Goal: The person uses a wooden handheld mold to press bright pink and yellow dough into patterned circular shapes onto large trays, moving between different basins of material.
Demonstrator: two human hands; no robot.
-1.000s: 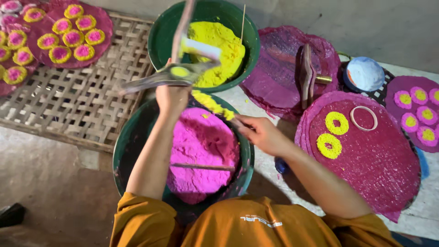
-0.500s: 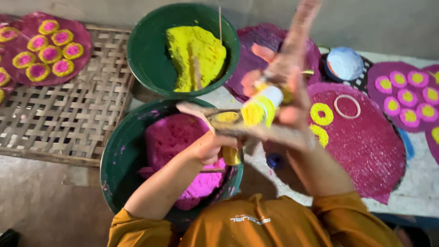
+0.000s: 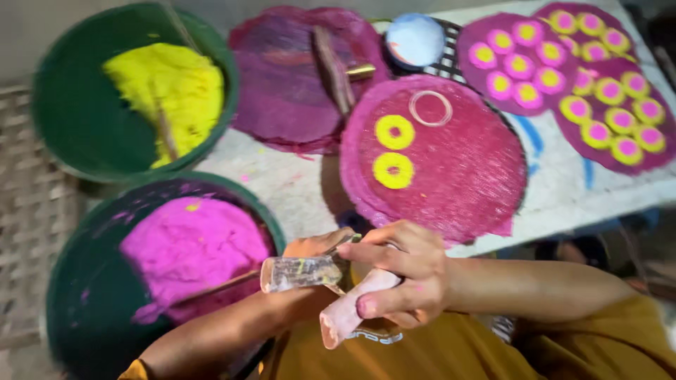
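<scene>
Both hands are close to my chest, below the table edge. My right hand (image 3: 408, 274) grips a short pink cylinder (image 3: 343, 318) that points down and left. My left hand (image 3: 313, 246), mostly hidden behind the right, holds a clear stubby tube (image 3: 299, 273) smeared with yellow; a thin metal strip sticks out by its fingers. Just left of the hands, a green bowl (image 3: 74, 317) holds pink paste (image 3: 190, 250) with a thin stick (image 3: 218, 287) lying in it. On the table ahead, a round magenta mat (image 3: 465, 183) carries two yellow rings (image 3: 394, 131) and a loose white ring (image 3: 430, 108).
A second green bowl (image 3: 63, 91) with yellow paste (image 3: 172, 95) stands at the back left. A wooden-handled tool (image 3: 334, 67) lies on another magenta mat (image 3: 274, 98). Mats at the far right (image 3: 637, 158) carry several yellow-and-pink discs. A pale blue round lid (image 3: 415, 39) sits behind.
Both hands have come down from over the bowls and the mat to my chest. The yellow-tipped tool is no longer raised. The view has swung to the right.
</scene>
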